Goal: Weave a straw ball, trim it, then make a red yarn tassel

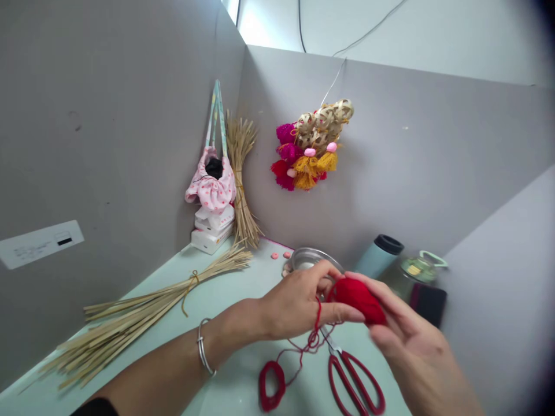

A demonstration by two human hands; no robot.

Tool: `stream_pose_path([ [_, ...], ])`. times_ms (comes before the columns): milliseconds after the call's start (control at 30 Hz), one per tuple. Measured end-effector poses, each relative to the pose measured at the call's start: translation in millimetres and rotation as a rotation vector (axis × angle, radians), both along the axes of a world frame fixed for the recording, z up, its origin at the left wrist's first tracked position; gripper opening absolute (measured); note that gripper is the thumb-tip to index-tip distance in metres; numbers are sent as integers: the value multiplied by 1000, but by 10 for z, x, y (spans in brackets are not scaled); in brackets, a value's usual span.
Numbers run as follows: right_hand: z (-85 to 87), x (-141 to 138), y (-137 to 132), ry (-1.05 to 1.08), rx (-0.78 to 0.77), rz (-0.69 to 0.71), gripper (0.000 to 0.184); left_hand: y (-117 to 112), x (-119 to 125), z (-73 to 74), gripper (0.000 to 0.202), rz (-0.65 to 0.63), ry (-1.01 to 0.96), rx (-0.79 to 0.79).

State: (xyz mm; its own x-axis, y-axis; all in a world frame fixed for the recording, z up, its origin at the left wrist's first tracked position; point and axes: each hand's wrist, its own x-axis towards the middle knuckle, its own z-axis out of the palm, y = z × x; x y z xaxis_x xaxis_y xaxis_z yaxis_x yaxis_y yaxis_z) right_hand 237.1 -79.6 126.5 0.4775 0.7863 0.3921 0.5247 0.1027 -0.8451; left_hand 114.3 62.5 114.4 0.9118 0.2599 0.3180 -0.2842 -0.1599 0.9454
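Lying at the far left of the pale table (234, 375), a straw bundle (165, 309) is tied and looks unused; beyond it stand a pink spotted bag (212, 193) and an upright straw bundle (240, 173), tied as well; nearer, a small red yarn ring (263, 390) is formed but trails a strand; the left hand (295, 303) is half closed, thumb stretched along the red yarn ball (358, 297), fingers curled at its end; above, a hanging ornament (312, 144) with tassels seems complete; behind the left hand sits a metal bowl (318, 252); below, the loose red strand (313, 341) is tangled and ungathered, so the yarn looks only partly in order; scissors (352, 382) lie untouched beneath the ball, which is held up between both hands; the right hand (411, 341) is cupped, half open, around the ball's right end; a blue tumbler (375, 260) stands behind.
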Motion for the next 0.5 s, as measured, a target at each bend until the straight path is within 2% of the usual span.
stream_pose_path([
  [100, 5, 58, -42, 173, -37, -87, 44, 116, -62, 54, 39, -66, 51, 58],
  [200, 41, 151, -76, 384, 73, -227, 40, 291, -196, 141, 16, -75, 123, 227],
  [267, 87, 188, -80, 475, 159, -228, 39, 412, -296, 191, 18, -55, 172, 394],
  [333, 129, 193, -68, 493, 203, -204, 34, 493, -371, 232, 19, 102, 174, 512],
  [367, 140, 185, -58, 487, 204, -194, 31, 506, -391, 250, 29, 208, 164, 531],
  [433, 133, 163, -40, 489, 168, -186, 30, 467, -387, 282, 48, 384, 123, 482],
  [500, 90, 145, -29, 489, 90, -176, 35, 356, -330, 289, 43, 406, 94, 352],
])
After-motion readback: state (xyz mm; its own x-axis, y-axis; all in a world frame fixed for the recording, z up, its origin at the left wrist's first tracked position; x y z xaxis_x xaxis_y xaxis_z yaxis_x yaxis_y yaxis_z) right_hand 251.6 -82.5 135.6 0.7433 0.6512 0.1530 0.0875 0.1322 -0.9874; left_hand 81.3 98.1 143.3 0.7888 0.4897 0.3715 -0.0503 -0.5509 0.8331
